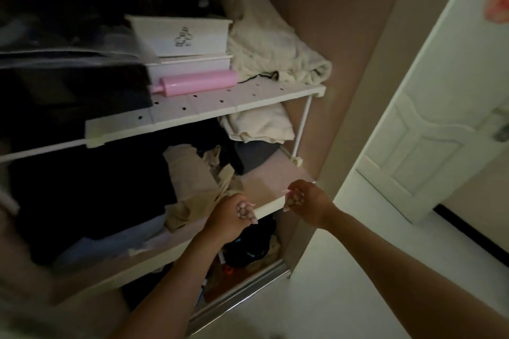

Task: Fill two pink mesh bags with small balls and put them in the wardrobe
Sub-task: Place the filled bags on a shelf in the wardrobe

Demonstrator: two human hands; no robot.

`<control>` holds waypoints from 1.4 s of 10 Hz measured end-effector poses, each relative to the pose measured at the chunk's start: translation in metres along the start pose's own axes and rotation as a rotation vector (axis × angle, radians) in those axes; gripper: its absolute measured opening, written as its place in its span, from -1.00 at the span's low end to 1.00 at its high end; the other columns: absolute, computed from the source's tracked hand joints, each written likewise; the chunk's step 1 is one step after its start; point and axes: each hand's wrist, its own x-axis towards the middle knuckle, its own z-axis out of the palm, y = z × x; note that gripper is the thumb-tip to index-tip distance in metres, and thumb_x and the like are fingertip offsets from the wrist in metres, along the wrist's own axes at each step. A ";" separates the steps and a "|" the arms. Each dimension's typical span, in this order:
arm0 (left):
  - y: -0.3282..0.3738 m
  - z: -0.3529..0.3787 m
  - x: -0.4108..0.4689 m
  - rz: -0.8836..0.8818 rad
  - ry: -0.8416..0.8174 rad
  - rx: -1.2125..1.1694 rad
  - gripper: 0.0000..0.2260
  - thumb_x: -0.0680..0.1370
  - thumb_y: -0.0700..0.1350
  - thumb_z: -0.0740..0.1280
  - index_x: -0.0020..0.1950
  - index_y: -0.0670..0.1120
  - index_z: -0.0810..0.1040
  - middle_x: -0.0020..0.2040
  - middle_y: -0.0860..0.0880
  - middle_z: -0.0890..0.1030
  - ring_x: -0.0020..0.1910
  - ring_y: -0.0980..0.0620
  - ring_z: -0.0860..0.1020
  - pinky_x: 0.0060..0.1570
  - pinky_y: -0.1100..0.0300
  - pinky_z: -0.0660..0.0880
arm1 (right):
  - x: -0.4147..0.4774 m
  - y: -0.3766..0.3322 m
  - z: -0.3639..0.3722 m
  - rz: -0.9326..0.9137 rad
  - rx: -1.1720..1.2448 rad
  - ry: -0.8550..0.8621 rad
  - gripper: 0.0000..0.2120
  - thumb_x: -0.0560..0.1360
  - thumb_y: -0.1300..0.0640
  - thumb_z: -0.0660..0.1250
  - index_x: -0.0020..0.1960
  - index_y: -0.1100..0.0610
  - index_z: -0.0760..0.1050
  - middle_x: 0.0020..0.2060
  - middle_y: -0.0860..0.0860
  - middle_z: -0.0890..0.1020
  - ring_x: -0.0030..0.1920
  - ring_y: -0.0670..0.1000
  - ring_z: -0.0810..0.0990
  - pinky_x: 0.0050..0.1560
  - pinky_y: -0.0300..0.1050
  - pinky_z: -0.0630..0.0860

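Clearly at the last step: filling judged done, putting away in hand. Stood before the open wardrobe (344, 44), its shelves crowded with dark clothes, cream bedding (275, 47), white boxes (181, 36) and a pink rolling pin (198, 82), all well above and beyond the fingers. Just beyond the fingertips ran the middle shelf (272, 176), bare at its right end, with tan cloth (192, 187) heaped directly behind the left knuckles. Reached forward with both arms, level with that shelf's front edge. Left hand (228, 217) curled shut around one pink mesh bag (243, 210), the lumpy bundle of small balls bulging out past the fingers toward the thumb side. Right hand (305, 201) likewise closed tight on the second mesh bag (293, 201), the pouch hanging out from between its fingers and lying across the shelf lip. Next move judged to call for carrying both bundles forward over the edge onto the bare patch ahead of the right fingers, then loosening the grip so nothing rolls back off. Hard to make out: dim light and blur, so ball count, bag closures and drawstrings unreadable; most of each bag buried inside the fists; lowest compartment, below the wrists, mostly shadow and clutter.
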 end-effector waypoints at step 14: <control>0.026 0.119 0.247 -0.070 -0.021 0.423 -0.68 0.58 0.16 0.24 0.21 0.01 0.57 0.13 0.07 0.62 0.13 0.09 0.56 0.17 0.15 0.48 | 0.200 0.116 0.010 0.025 0.043 -0.077 -0.37 0.55 0.31 0.26 0.56 0.01 0.22 0.42 0.08 0.39 0.33 0.16 0.50 0.21 -0.16 0.44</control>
